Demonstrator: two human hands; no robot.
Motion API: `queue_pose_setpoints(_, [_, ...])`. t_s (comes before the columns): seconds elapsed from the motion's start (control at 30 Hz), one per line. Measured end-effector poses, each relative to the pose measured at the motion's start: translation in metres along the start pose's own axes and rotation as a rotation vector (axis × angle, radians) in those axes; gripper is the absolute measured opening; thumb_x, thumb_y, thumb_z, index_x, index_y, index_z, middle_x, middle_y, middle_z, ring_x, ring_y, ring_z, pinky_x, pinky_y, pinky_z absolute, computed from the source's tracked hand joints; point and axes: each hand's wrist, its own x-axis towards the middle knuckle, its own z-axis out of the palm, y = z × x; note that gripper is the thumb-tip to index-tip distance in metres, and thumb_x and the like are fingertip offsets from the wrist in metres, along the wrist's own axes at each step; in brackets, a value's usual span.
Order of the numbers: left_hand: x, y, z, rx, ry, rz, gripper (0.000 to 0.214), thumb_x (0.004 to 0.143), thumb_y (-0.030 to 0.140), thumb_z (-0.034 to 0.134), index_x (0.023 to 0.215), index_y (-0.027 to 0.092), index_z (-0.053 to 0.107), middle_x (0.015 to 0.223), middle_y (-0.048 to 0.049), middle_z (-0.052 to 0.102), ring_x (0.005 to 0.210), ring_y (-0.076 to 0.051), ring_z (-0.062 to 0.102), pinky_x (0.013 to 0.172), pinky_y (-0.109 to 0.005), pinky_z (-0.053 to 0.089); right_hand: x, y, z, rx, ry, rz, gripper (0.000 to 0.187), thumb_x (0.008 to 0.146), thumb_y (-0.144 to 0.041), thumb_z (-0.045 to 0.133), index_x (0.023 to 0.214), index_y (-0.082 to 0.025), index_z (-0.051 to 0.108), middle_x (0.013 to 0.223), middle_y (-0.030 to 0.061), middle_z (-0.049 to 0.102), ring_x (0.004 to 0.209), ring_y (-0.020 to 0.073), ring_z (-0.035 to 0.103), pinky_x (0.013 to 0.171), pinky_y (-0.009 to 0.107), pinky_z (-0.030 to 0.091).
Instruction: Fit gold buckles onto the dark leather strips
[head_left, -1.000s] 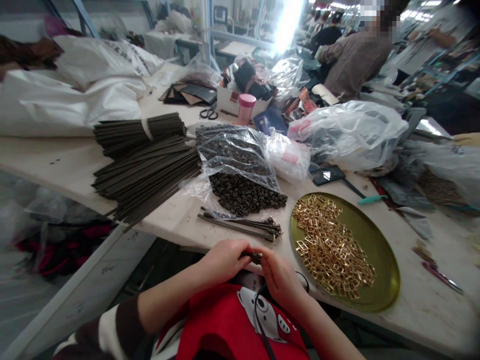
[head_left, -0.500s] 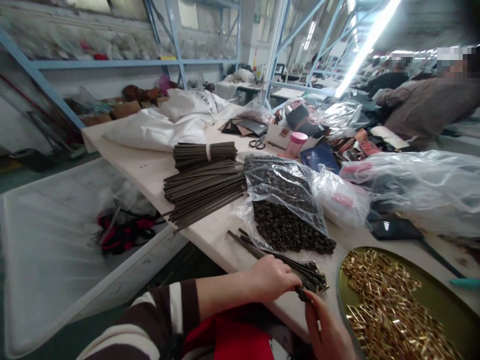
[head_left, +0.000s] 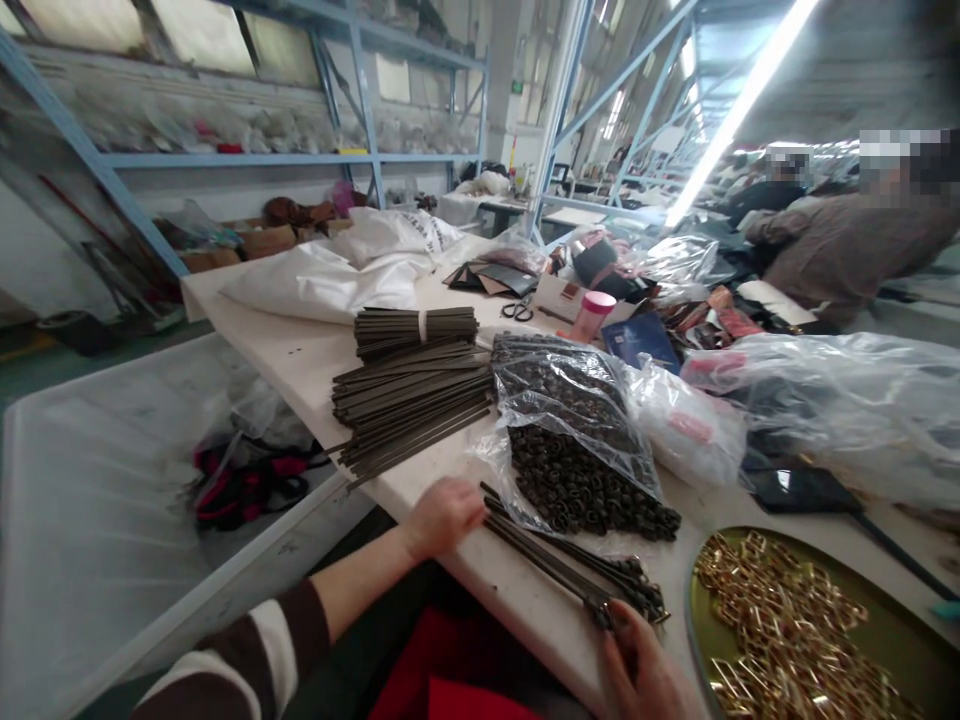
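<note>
My left hand (head_left: 444, 515) rests on the table's front edge, fingers curled at the left end of a small bunch of thin dark strips (head_left: 559, 562). My right hand (head_left: 645, 672) is low at the frame's bottom, its fingertips pinching the strips' right end, where small rings are fitted. Just behind lies an open plastic bag of dark metal rings (head_left: 581, 480). A round brass tray (head_left: 919, 645) of gold buckles (head_left: 780, 635) sits to the right of my right hand.
A large stack of dark strips (head_left: 412, 385) lies behind my left hand, one bundle tied with a white band. White sacks, scissors (head_left: 516, 310), a pink-capped cup (head_left: 592, 313), plastic bags and a phone (head_left: 795, 488) crowd the table. Other people work at the far right. A white bin stands left.
My hands have moved apart: the left slid to the strips' left end and the right dropped to their ringed end. The view has tilted up and leftward.
</note>
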Motion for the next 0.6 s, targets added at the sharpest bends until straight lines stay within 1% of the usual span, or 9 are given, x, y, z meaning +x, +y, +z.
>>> queue_pose_setpoints(0.07, [0.01, -0.034, -0.013, 0.069, 0.058, -0.169, 0.024, 0.089, 0.023, 0.037, 0.089, 0.016, 0.06, 0.09, -0.0092, 0.06, 0.087, -0.019, 0.053, 0.079, -0.031, 0.039, 0.001, 0.002, 0.001, -0.007, -0.005, -0.015, 0.036, 0.084, -0.043, 0.038, 0.106, -0.019, 0.053, 0.072, 0.0066, 0.069, 0.058, 0.0247, 0.066, 0.053, 0.034, 0.053])
queue_pose_setpoints(0.1, [0.016, -0.047, -0.017, 0.1, 0.077, -0.239, 0.023, 0.088, 0.021, 0.038, 0.095, 0.014, 0.059, 0.095, -0.0117, 0.058, 0.089, -0.021, 0.053, 0.078, -0.032, 0.04, 0.002, 0.003, 0.001, -0.014, -0.005, -0.023, 0.035, 0.084, -0.043, 0.039, 0.106, -0.019, 0.053, 0.072, 0.0067, 0.069, 0.059, 0.0242, 0.066, 0.053, 0.033, 0.053])
queue_pose_setpoints(0.17, [0.028, -0.063, -0.021, 0.142, 0.077, -0.314, 0.022, 0.086, 0.019, 0.04, 0.094, 0.011, 0.059, 0.094, -0.015, 0.058, 0.088, -0.025, 0.054, 0.074, -0.035, 0.041, 0.002, 0.001, -0.002, -0.03, -0.012, -0.03, 0.034, 0.085, -0.04, 0.04, 0.107, -0.018, 0.052, 0.073, 0.0067, 0.068, 0.062, 0.0234, 0.066, 0.055, 0.033, 0.052])
queue_pose_setpoints(0.27, [0.041, -0.068, -0.017, 0.175, 0.029, -0.335, 0.024, 0.084, 0.014, 0.038, 0.084, 0.007, 0.062, 0.088, -0.0176, 0.058, 0.086, -0.029, 0.056, 0.071, -0.037, 0.042, 0.001, -0.01, -0.015, -0.049, -0.041, 0.008, 0.034, 0.085, -0.036, 0.04, 0.11, -0.015, 0.051, 0.072, 0.0062, 0.066, 0.063, 0.0218, 0.064, 0.057, 0.032, 0.05])
queue_pose_setpoints(0.33, [0.047, -0.067, -0.012, 0.187, -0.007, -0.329, 0.026, 0.083, 0.013, 0.036, 0.085, 0.007, 0.062, 0.088, -0.0188, 0.058, 0.087, -0.03, 0.057, 0.072, -0.039, 0.042, 0.001, -0.017, -0.025, -0.027, -0.038, 0.062, 0.034, 0.085, -0.034, 0.041, 0.11, -0.013, 0.05, 0.066, 0.0038, 0.062, 0.06, 0.0194, 0.061, 0.058, 0.03, 0.048])
queue_pose_setpoints(0.43, [0.053, -0.07, -0.007, 0.204, -0.041, -0.324, 0.029, 0.083, 0.014, 0.033, 0.086, 0.005, 0.061, 0.09, -0.0206, 0.059, 0.087, -0.033, 0.058, 0.072, -0.041, 0.043, 0.001, -0.02, -0.035, 0.002, -0.036, 0.167, 0.032, 0.084, -0.033, 0.042, 0.108, -0.014, 0.052, 0.068, 0.0034, 0.061, 0.062, 0.018, 0.059, 0.06, 0.028, 0.046])
queue_pose_setpoints(0.53, [0.052, -0.073, -0.014, 0.226, -0.02, -0.358, 0.031, 0.083, 0.017, 0.033, 0.095, 0.004, 0.058, 0.095, -0.0214, 0.059, 0.087, -0.033, 0.059, 0.071, -0.04, 0.044, -0.002, -0.017, -0.04, 0.047, -0.076, 0.21, 0.03, 0.083, -0.031, 0.042, 0.106, -0.015, 0.053, 0.072, 0.004, 0.061, 0.063, 0.0177, 0.057, 0.061, 0.028, 0.044])
queue_pose_setpoints(0.6, [0.042, -0.069, -0.027, 0.226, 0.06, -0.441, 0.034, 0.083, 0.019, 0.032, 0.106, 0.004, 0.053, 0.098, -0.0212, 0.06, 0.085, -0.032, 0.06, 0.069, -0.038, 0.045, -0.005, -0.016, -0.043, 0.092, -0.071, 0.221, 0.029, 0.083, -0.031, 0.042, 0.105, -0.016, 0.053, 0.071, 0.0036, 0.059, 0.063, 0.0174, 0.055, 0.061, 0.028, 0.043])
